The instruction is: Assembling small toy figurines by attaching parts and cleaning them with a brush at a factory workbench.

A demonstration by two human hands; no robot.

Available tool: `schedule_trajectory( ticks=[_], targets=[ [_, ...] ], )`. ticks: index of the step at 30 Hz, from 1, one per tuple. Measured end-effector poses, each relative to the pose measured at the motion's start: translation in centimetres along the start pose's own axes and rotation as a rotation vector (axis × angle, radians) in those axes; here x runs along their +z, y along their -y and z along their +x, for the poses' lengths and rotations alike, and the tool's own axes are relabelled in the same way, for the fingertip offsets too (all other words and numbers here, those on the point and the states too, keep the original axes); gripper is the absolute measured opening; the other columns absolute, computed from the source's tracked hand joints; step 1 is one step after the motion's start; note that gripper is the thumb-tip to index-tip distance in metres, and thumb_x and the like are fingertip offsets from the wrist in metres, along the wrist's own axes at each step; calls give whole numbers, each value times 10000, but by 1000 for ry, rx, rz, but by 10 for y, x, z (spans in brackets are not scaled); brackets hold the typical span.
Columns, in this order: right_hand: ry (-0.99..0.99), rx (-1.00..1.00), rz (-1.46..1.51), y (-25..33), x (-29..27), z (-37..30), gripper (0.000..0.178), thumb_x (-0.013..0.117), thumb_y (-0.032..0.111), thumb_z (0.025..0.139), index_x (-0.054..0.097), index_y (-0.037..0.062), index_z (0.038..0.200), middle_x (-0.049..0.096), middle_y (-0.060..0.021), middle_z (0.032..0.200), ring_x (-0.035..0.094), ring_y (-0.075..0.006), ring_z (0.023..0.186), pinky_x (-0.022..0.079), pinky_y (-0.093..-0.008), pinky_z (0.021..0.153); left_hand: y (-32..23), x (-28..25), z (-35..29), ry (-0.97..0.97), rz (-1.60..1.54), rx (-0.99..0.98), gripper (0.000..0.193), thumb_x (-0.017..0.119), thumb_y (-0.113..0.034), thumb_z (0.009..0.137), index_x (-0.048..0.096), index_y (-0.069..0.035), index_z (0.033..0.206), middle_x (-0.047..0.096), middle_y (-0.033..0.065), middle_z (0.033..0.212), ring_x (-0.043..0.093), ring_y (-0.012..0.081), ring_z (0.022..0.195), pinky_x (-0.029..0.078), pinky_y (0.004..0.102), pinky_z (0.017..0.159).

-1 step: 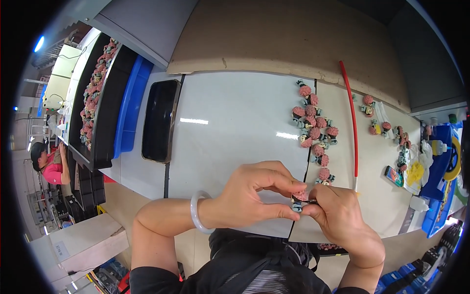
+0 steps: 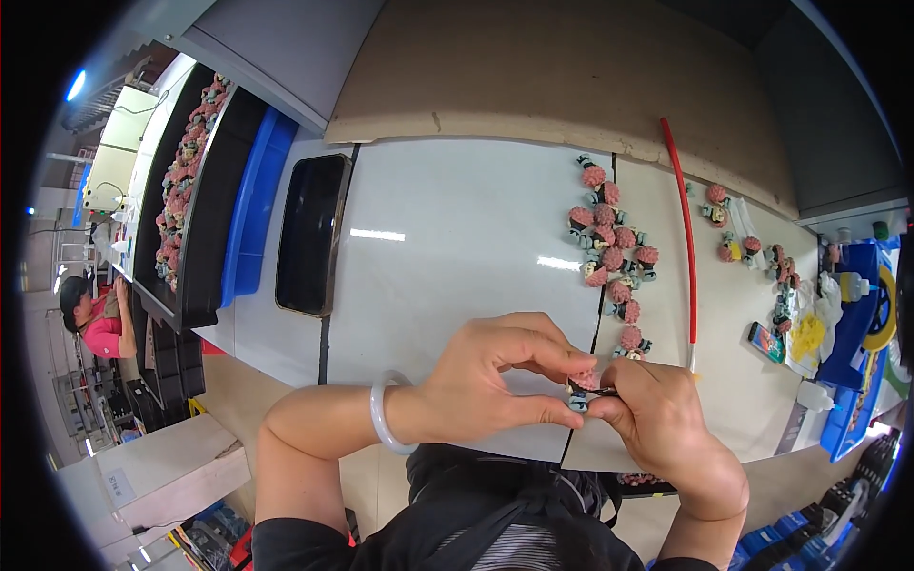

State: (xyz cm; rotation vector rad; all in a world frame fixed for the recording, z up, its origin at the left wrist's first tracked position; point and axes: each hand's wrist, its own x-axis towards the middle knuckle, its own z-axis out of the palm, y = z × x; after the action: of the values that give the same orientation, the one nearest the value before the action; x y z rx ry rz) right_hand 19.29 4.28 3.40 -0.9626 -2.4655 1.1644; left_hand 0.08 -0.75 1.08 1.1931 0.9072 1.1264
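A small figurine (image 2: 579,403) with a knobbly pink top and a grey-blue lower part is pinched upright between the thumb and fingers of my left hand (image 2: 490,376). My right hand (image 2: 657,404) is closed right beside it. Something thin and dark runs from those fingertips to the figurine's side, too small and too covered to name. More pink-topped figurines (image 2: 612,257) lie in a loose column just beyond my hands, along the seam of the white tabletop (image 2: 447,257).
A black phone (image 2: 312,235) lies at left, beside a blue bin (image 2: 255,214) and a black tray (image 2: 211,224) edging many figurines. A red-handled brush (image 2: 685,247) lies at right. Several figurines, plastic wrap and a blue basket (image 2: 843,400) are farther right. Another person (image 2: 103,328) sits far left.
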Motion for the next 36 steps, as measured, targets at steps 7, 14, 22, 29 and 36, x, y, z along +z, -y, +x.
schedule_trajectory(
  ticks=[7, 14, 22, 29, 36],
  targets=[
    [-7, -14, 15, -1, 0, 0, 297, 615, 275, 769, 503, 5, 718, 513, -124, 593, 519, -321, 528, 405, -357, 461, 1, 1, 0, 0, -25, -3, 428, 750, 59, 589, 609, 10, 991, 580, 117, 908, 601, 193, 837, 511, 302, 770],
    [-62, -81, -18, -4, 5, -1, 292, 645, 268, 746, 469, 37, 715, 478, -80, 540, 506, -272, 478, 392, -349, 421, 0, 0, -1, 9, -15, 1, 424, 743, 62, 599, 605, 12, 997, 575, 115, 904, 600, 193, 839, 511, 300, 770],
    [-49, -48, -9, -3, 9, -3, 271, 624, 245, 769, 458, 33, 744, 468, -91, 539, 507, -285, 489, 391, -363, 428, -1, 1, 0, -9, -3, -23, 415, 738, 63, 604, 607, 10, 994, 578, 109, 884, 604, 190, 821, 515, 295, 748],
    [101, 7, 63, -2, -1, -2, 252, 607, 229, 789, 475, 16, 763, 495, -108, 559, 519, -313, 507, 398, -371, 444, -5, -1, 2, 55, 98, -19, 382, 759, 8, 602, 627, -3, 960, 590, 96, 846, 609, 176, 803, 509, 273, 722],
    [32, -13, 82, -4, 4, -4, 269, 635, 239, 762, 485, 16, 751, 504, -100, 579, 531, -297, 519, 404, -357, 443, -3, 2, 1, 27, 0, 7, 396, 755, 16, 606, 623, -8, 978, 572, 98, 880, 605, 177, 803, 511, 278, 744]
  ],
)
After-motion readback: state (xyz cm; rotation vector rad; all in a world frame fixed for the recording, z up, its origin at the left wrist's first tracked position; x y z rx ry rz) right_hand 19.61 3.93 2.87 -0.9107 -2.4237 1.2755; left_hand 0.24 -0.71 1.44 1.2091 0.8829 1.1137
